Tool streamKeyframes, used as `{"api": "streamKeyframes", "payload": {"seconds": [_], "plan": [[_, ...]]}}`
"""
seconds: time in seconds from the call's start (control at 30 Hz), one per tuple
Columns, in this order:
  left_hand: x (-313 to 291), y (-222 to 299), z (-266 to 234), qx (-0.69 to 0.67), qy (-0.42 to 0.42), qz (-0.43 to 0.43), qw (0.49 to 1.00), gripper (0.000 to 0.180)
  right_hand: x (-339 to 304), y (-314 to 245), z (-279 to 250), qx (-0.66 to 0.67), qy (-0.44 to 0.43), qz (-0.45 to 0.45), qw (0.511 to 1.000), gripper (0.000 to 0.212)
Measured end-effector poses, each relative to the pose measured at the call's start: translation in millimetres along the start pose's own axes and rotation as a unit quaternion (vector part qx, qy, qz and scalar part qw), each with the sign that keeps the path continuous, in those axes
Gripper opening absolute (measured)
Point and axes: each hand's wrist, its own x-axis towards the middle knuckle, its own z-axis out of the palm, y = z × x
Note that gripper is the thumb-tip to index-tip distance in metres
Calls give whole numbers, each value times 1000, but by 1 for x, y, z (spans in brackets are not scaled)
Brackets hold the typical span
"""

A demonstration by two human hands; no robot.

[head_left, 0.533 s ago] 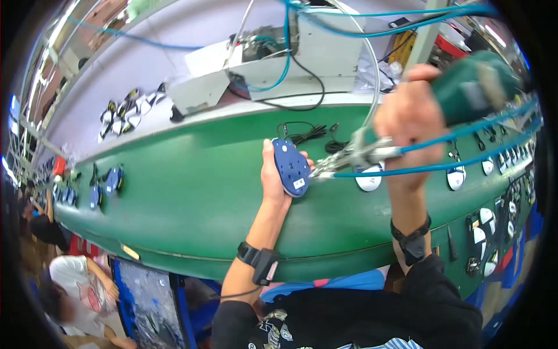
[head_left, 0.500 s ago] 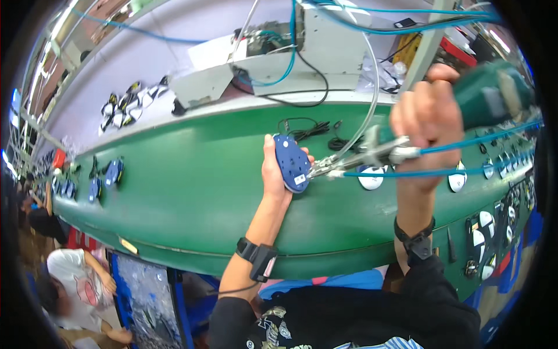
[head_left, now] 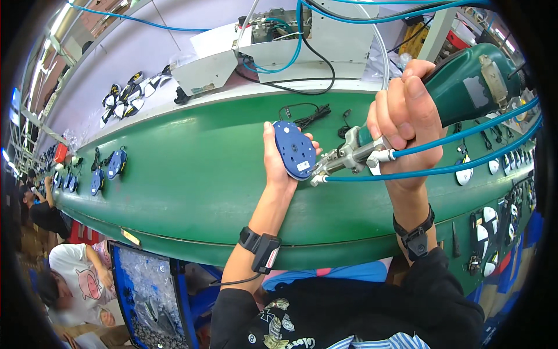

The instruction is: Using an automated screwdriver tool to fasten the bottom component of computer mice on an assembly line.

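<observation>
In my left hand (head_left: 274,166) lies a computer mouse (head_left: 295,150), its dark blue underside with several small holes and a white label turned up. The fingers wrap its edge from behind and the thumb presses the left side. My right hand (head_left: 410,116) is closed round a green power screwdriver (head_left: 465,90) with a metal nose. Two blue air hoses (head_left: 465,144) run from fittings on that nose toward the right. The nose tip is at the lower right edge of the mouse, near the label; whether it touches a screw I cannot make out.
Coiled black cables (head_left: 314,116) lie behind the mouse on the green bench (head_left: 192,168). More blue-bottomed mice (head_left: 117,163) are at the left, white mouse shells (head_left: 464,173) at the right. A feeder-like machine (head_left: 282,26) stands at the back. Co-workers (head_left: 81,273) are at the lower left.
The screwdriver and my right hand have come slightly left and up. The mouse has shifted up a little in my left hand, and the view has moved slightly.
</observation>
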Motion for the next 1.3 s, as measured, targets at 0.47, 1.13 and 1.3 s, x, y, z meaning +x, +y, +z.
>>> {"api": "streamKeyframes", "payload": {"seconds": [0.47,1.13,1.3], "plan": [[1,-3,-2,48,20,42,998,63,2,4,3,16,3,-6,1000,10],[7,-30,-10,139,-55,-49,988,67,6,-2,-4,-7,32,-31,999,14],[6,-28,-8,132,-55,-54,988,68,7,1,-2,-4,33,-31,999,12]]}}
